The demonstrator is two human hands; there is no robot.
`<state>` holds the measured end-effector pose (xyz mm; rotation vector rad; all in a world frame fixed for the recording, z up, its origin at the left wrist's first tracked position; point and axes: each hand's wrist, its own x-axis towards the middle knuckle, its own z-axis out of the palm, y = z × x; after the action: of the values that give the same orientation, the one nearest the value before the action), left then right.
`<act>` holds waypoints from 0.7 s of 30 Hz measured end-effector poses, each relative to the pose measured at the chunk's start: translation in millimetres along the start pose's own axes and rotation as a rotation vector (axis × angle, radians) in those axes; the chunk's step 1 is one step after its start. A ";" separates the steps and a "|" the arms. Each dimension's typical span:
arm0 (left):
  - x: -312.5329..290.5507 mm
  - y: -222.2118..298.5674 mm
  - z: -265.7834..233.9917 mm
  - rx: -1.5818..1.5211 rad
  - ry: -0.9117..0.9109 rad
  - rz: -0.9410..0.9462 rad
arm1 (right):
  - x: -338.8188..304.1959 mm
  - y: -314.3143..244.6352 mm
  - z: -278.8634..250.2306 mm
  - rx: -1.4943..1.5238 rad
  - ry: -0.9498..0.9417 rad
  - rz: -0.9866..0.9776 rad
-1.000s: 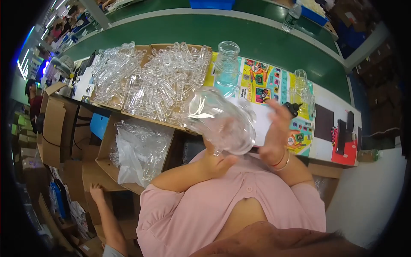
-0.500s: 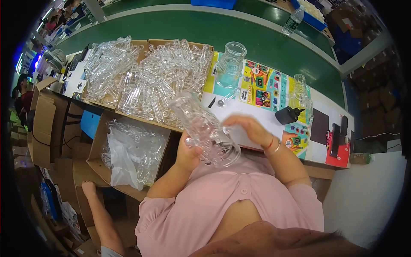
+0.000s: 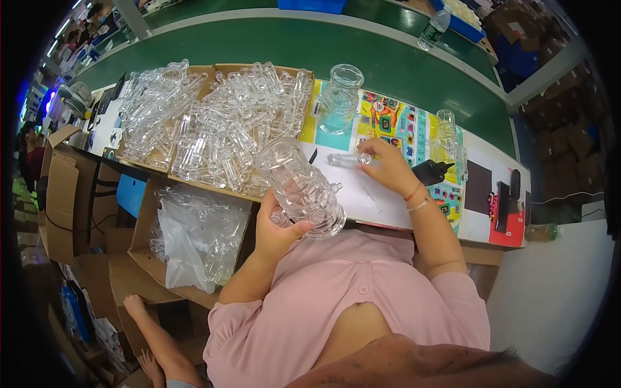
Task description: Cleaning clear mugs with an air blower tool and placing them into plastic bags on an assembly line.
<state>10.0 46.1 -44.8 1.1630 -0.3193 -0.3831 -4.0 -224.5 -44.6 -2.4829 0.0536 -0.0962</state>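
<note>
My left hand (image 3: pixel 277 234) is wrapped round the lower end of a large clear ribbed vessel (image 3: pixel 301 184), which tilts above the table's near edge. Over the white sheet (image 3: pixel 343 184), the fingers of my right hand (image 3: pixel 388 167) pinch one end of a small clear tube (image 3: pixel 346 160). The tube lies level, pointing left. A black squeeze bottle (image 3: pixel 430 172) stands just right of that hand. Another clear vessel (image 3: pixel 339 103) stands upright beyond it, and a further clear vessel (image 3: pixel 446 132) is at the right on the printed sheet.
Open cardboard trays (image 3: pixel 210 70) heaped with clear tubes (image 3: pixel 223 123) fill the table's left side. Below them a carton (image 3: pixel 139 242) holds clear pieces and a plastic bag (image 3: pixel 184 249). Another person's arm (image 3: pixel 155 333) reaches in at lower left. A dark phone-like object (image 3: pixel 506 210) lies at right.
My right hand has moved from beside the large vessel to the small tube on the white sheet and taken hold of its end. The left hand keeps the vessel, slightly turned.
</note>
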 end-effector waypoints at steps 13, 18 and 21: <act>6.5 19.1 42.4 0.106 -0.316 -0.025 | -77.2 -39.0 -38.2 0.896 -0.028 -0.128; 7.5 28.6 48.8 0.196 -0.356 -0.049 | -87.9 -32.1 -41.9 0.727 -0.039 -0.117; 5.8 20.9 49.4 0.126 -0.374 -0.081 | -93.0 -37.0 -47.2 0.665 -0.059 -0.094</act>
<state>-3.6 10.0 -7.1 1.2273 -0.6305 -0.6613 -100.0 -218.1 10.1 -1.8216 -0.1057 -0.0666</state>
